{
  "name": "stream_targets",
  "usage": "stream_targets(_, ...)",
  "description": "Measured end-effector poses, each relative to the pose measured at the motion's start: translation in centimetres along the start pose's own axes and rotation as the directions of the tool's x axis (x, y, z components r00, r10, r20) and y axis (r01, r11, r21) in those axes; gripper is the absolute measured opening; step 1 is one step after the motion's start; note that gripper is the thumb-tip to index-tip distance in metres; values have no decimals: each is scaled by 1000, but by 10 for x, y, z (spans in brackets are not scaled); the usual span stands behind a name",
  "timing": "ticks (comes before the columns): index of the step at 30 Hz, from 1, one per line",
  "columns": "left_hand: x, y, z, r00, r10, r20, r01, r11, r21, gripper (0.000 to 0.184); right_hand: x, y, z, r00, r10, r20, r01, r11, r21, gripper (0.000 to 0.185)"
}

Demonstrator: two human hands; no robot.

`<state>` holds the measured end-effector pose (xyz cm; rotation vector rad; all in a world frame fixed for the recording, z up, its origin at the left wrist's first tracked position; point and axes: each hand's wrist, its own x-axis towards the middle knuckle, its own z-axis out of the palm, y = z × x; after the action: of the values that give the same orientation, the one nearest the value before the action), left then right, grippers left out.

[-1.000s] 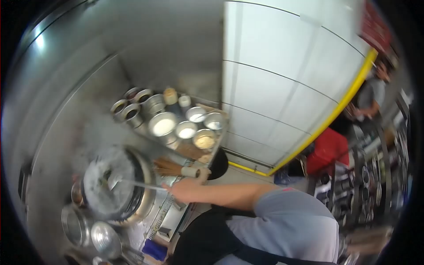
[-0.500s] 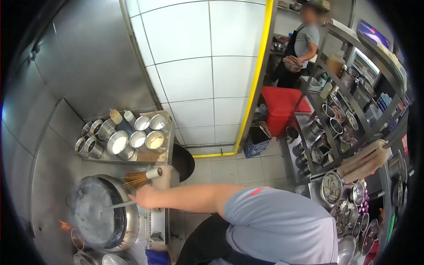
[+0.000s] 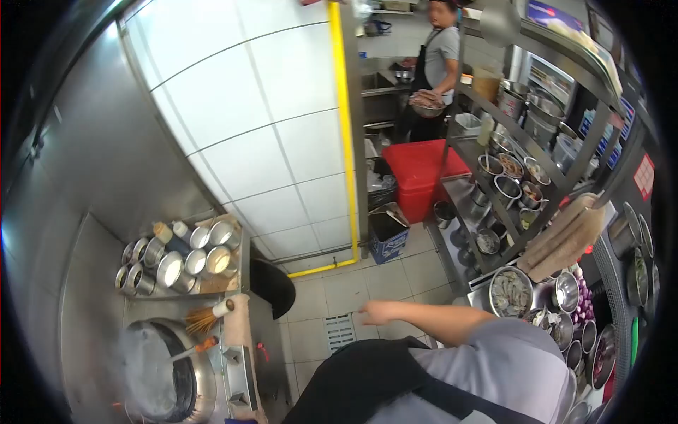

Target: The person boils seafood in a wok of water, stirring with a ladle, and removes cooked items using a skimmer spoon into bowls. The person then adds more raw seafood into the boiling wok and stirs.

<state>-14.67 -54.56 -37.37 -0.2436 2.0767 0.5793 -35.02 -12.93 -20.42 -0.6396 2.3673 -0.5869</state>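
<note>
My right hand (image 3: 380,312) is stretched out above the floor, away from the stove, its fingers loosely apart and nothing visible in them. A ladle (image 3: 189,352) with a wooden handle end leans across the rim of a large steaming wok (image 3: 203,385); its bowl is hidden by steam. At the bottom edge, part of my left hand (image 3: 248,415) shows on a blue cloth (image 3: 239,422). Beside the wok lies a bamboo wok brush (image 3: 205,318) with a pale handle, near a beige towel (image 3: 237,325).
Metal pots (image 3: 169,268) and squeeze bottles (image 3: 164,232) stand on the shelf behind the stove. To the right, a steel counter holds a bowl of grey pieces (image 3: 511,292) and a hanging towel (image 3: 565,237). A co-worker (image 3: 441,56) holds a bowl beyond a red bin (image 3: 417,180).
My right hand has let go of the ladle and moved right, away from the wok. The ladle stays resting on the rim. The view has turned to the right.
</note>
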Motion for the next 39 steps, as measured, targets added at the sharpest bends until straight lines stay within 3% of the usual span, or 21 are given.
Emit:
stream_targets(3, 16, 30, -9, 994, 58, 95, -75, 981, 180, 21, -102, 17, -26, 956, 284, 76, -291, 876, 385, 55)
stream_targets(7, 67, 92, -33, 937, 220, 271, -327, 824, 462, 21, -175, 58, -17, 943, 319, -91, -180, 722, 669, 52)
stream_targets(10, 135, 179, -77, 752, 440, 491, -645, 338, 685, 21, -203, 70, -21, 908, 386, -162, -142, 648, 749, 52)
stream_targets(12, 151, 279, -119, 664, 595, 452, -657, 176, 733, 18, -220, 69, -32, 839, 408, -360, -36, 702, 711, 52)
stream_targets(13, 160, 324, -134, 641, 716, 276, -642, 303, 705, 21, -228, 67, -36, 835, 418, -357, -42, 697, 716, 52)
stream_targets(14, 65, 426, -156, 908, 418, 23, -414, 891, 187, 27, -235, 65, -40, 831, 437, -346, 11, 608, 794, 50)
stream_targets(15, 116, 459, -178, 783, 606, 142, -605, 686, 405, 36, -241, 63, -43, 827, 454, -333, 66, 509, 858, 48)
stream_targets(16, 122, 511, -192, 800, 600, 14, -585, 775, 241, 39, -247, 63, -45, 806, 495, -325, 57, 481, 875, 47)
stream_targets(17, 115, 560, -204, 656, 754, -8, -752, 655, 69, 38, -250, 68, -39, 803, 502, -322, 54, 477, 877, 47)
stream_targets(18, 119, 617, -231, 582, 806, 108, -811, 585, 9, 36, -253, 75, -32, 774, 535, -339, 80, 448, 890, 48)
stream_targets(19, 83, 668, -241, 582, 809, -90, -803, 553, -221, 33, -254, 81, -31, 742, 570, -353, 107, 419, 901, 48)
stream_targets(20, 78, 713, -270, 457, 889, 1, -879, 452, -153, 30, -261, 75, -41, 687, 617, -384, 84, 457, 885, 47)
stream_targets(21, 63, 755, -290, 449, 893, -29, -885, 440, -151, 29, -266, 77, -44, 681, 627, -379, 78, 451, 889, 47)
stream_targets(22, 52, 791, -296, 511, 827, -234, -822, 390, -415, 31, -269, 79, -43, 638, 687, -347, 137, 343, 929, 46)
stream_targets(23, 61, 827, -320, 501, 828, -253, -830, 377, -410, 33, -270, 82, -47, 593, 741, -314, 203, 240, 949, 45)
stream_targets(26, 95, 916, -371, 517, 732, -444, -850, 375, -370, 38, -271, 83, -70, 449, 845, -290, 234, 202, 951, 43)
stream_targets(29, 121, 958, -408, 620, 689, -375, -777, 473, -416, 43, -258, 87, -84, 355, 881, -313, 266, 226, 937, 42)
stream_targets(32, 134, 975, -432, 652, 746, -138, -711, 537, -455, 42, -244, 81, -103, 286, 906, -312, 225, 253, 941, 42)
stream_targets(35, 156, 970, -445, 610, 780, -139, -755, 520, -399, 41, -234, 75, -120, 223, 925, -307, 113, 288, 951, 43)
stream_targets(37, 178, 964, -456, 558, 828, 57, -695, 503, -513, 42, -226, 75, -123, 241, 924, -298, 58, 293, 954, 45)
stream_targets(39, 176, 958, -446, 545, 833, 91, -652, 490, -578, 37, -214, 75, -123, 211, 937, -279, 101, 263, 960, 48)
